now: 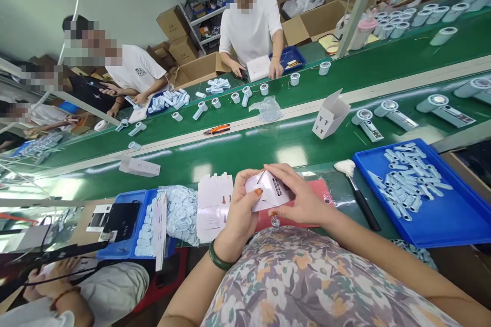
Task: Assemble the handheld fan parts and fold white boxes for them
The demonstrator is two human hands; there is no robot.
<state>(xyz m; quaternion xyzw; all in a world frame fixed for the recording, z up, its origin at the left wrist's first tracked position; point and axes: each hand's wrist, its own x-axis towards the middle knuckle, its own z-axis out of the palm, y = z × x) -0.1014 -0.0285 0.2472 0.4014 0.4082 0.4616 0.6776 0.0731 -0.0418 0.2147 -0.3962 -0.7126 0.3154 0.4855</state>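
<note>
A small white carton (268, 187) with dark print is held between my two hands, close in front of my body. My left hand (245, 204) grips its left side, with the thumb pressed on the front face. Fingers of my right hand (303, 195) wrap round the top and right side. Beneath them lies a red mat (320, 194). Flat white carton blanks (215, 209) lie just left of my left hand. The inside of the carton is hidden from me.
To my right are a blue tray (433, 237) of small light-blue parts and a black-handled hammer (362, 199). On the green conveyor (245, 156) stand an open white box (330, 115) and light-blue devices (391, 107). Orange pliers (217, 130) rest on the divider. Co-workers (249, 25) sit opposite.
</note>
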